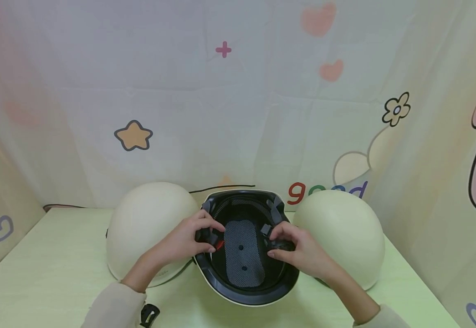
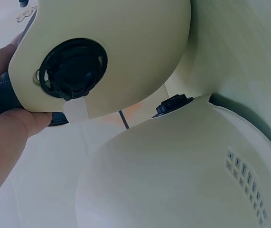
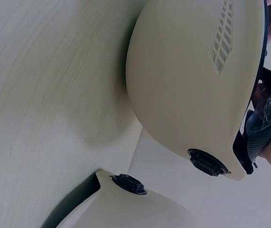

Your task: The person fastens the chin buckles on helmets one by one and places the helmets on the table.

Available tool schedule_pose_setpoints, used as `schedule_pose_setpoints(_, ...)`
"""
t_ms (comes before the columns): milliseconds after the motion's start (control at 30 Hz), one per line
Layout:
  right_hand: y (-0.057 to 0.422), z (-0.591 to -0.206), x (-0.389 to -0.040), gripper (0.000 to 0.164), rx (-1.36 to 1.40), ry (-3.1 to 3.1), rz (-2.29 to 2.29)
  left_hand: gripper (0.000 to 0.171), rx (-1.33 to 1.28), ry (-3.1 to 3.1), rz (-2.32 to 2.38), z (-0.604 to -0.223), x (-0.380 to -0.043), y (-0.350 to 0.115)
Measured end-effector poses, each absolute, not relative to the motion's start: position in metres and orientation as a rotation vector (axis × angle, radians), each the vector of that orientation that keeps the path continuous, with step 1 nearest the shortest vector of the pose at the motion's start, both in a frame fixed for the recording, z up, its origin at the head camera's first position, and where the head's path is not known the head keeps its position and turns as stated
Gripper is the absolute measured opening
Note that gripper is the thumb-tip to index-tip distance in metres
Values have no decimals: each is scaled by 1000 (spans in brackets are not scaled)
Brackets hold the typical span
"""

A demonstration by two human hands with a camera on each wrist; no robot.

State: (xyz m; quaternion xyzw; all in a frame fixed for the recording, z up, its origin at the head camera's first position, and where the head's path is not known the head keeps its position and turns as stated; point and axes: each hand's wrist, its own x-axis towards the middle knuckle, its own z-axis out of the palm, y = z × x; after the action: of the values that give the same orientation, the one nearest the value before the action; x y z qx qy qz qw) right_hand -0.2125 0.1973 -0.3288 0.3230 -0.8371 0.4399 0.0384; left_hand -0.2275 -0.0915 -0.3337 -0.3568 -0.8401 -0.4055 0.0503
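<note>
A cream helmet (image 1: 248,300) lies upside down on the table between two others, its black padded inside and mesh liner (image 1: 243,269) facing up. Over its left side, my left hand (image 1: 184,239) pinches a black strap buckle (image 1: 208,236) with a red tab (image 1: 220,245). My right hand (image 1: 305,246) grips a black chin strap (image 1: 280,245) between thumb and fingers at the opposite side. In the right wrist view the strap webbing (image 3: 263,126) bunches up beside that hand. A round black side fitting (image 2: 73,69) shows on the shell in the left wrist view.
Dome up, one cream helmet (image 1: 151,223) stands to the left and another (image 1: 340,232) to the right, both close beside the middle one. A small black piece (image 1: 150,314) is by my left sleeve. A printed curtain (image 1: 238,114) hangs behind the pale table (image 1: 37,269).
</note>
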Motion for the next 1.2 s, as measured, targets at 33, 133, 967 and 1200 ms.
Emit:
schedule_pose_setpoints(33,197,-329,-213,24,994,-2567,1357,39,-1085,-2559,-1242,-334,-228,-92)
schedule_pose_setpoints(133,197,-328,-213,26,1020,-2554,1380,42,-1073,-2569,-1261,-333,-227,-93)
schedule_pose_setpoints(967,199,-319,-213,32,1095,-2606,1402,33,-1067,-2560,-1244,-332,-226,-94)
schedule_pose_setpoints(1200,200,-319,-213,35,1139,-2616,1341,28,-1088,-2545,-1213,-334,-227,-94)
